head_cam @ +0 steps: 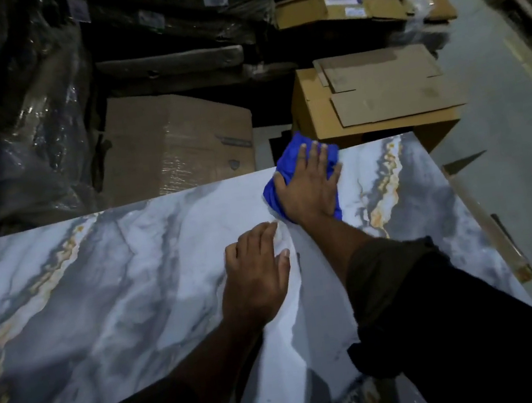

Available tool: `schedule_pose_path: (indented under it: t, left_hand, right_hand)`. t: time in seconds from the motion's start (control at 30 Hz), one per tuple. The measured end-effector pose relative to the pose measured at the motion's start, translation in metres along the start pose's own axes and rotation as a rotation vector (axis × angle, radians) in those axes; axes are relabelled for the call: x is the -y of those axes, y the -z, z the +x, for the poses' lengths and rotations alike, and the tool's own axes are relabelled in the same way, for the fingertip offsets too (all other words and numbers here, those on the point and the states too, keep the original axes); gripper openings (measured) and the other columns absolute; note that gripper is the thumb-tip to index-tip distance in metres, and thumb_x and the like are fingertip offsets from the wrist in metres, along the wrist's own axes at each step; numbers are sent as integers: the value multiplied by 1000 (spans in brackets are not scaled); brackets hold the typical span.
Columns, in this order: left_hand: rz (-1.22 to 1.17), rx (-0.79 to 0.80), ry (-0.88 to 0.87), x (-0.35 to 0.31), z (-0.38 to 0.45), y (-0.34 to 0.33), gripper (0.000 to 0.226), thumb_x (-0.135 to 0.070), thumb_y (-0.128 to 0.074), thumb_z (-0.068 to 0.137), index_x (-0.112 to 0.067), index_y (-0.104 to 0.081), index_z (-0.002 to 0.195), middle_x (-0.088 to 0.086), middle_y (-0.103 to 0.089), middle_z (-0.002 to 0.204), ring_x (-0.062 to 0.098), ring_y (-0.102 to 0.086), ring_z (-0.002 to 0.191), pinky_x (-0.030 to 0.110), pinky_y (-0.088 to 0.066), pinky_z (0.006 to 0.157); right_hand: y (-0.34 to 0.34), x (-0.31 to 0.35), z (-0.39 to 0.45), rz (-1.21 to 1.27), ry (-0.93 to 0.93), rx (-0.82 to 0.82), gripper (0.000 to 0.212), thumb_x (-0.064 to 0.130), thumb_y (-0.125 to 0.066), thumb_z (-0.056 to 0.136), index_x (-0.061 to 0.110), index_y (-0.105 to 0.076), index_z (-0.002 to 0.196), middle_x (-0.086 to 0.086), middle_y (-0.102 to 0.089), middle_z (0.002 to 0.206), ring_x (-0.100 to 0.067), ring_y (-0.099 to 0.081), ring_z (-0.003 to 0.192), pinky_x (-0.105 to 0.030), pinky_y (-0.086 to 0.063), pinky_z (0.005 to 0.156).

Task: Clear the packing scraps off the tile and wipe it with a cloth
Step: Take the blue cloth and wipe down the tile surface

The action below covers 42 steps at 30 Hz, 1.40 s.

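Note:
A large glossy tile [107,287] with grey, white and gold marble veins fills the lower part of the view. My right hand [309,186] lies flat, fingers straight, pressing a blue cloth [286,162] onto the tile near its far edge. The cloth bunches out beyond the fingertips and under the palm. My left hand [256,279] rests flat on the tile just nearer to me, fingers relaxed, holding nothing. No packing scraps show on the tile's surface.
Cardboard boxes [376,97] and a film-wrapped carton [177,145] stand just beyond the tile's far edge. Dark wrapped bundles [22,114] pile up at the left. A strip of wood or cardboard [492,223] lies along the tile's right edge, with grey floor [514,104] beyond.

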<state>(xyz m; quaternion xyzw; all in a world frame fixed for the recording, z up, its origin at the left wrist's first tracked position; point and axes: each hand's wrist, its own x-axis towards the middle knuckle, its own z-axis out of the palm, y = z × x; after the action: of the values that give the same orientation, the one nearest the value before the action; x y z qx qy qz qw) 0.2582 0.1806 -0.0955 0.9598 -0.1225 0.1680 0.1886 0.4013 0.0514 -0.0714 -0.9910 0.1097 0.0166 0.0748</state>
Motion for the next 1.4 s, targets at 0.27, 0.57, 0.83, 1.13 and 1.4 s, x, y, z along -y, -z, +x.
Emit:
schedule_pose_path:
  t: [0.27, 0.57, 0.83, 1.13, 1.4]
  left_hand:
    - [-174, -33, 71, -6, 0, 11, 42, -34, -44, 102, -9, -54, 135, 8, -55, 139, 28, -54, 124, 42, -44, 102]
    - [-283, 193, 72, -17, -14, 44, 58, -47, -33, 99, -10, -53, 139, 9, -50, 145, 32, -45, 134, 50, -35, 113]
    - [-311, 397, -153, -51, -130, 66, 56, -50, -36, 101, -18, -51, 145, 1, -46, 152, 19, -39, 141, 38, -28, 117]
    - [-484, 502, -300, -109, -232, 77, 62, -48, -39, 105, -17, -33, 158, -5, -21, 166, 7, -15, 155, 29, -13, 127]
    - [-339, 441, -320, -95, -219, 75, 65, -43, -49, 104, -8, -33, 157, 5, -28, 165, 17, -22, 154, 30, -14, 127]
  right_hand:
    - [2, -16, -17, -59, 626, 56, 65, 50, -30, 106, 28, -10, 163, 0, -6, 171, -20, 1, 158, -52, 0, 126]
    - [-1, -54, -186, 95, 643, 55, 65, 44, -40, 100, 24, -25, 161, 4, -17, 169, -14, 5, 157, -51, -4, 126]
    - [-8, -78, -359, 75, 255, 36, 70, 52, -34, 99, 23, -21, 162, 4, -3, 171, -13, 12, 156, -51, -4, 126]
    - [-5, -101, -497, -40, -224, 30, 75, 54, -19, 96, 18, -17, 161, -4, -7, 170, -27, -3, 157, -55, -16, 123]
    - [-8, -108, -465, 28, -670, 29, 84, 56, -40, 101, 10, -4, 161, -14, -4, 169, -30, 1, 157, -61, -6, 123]
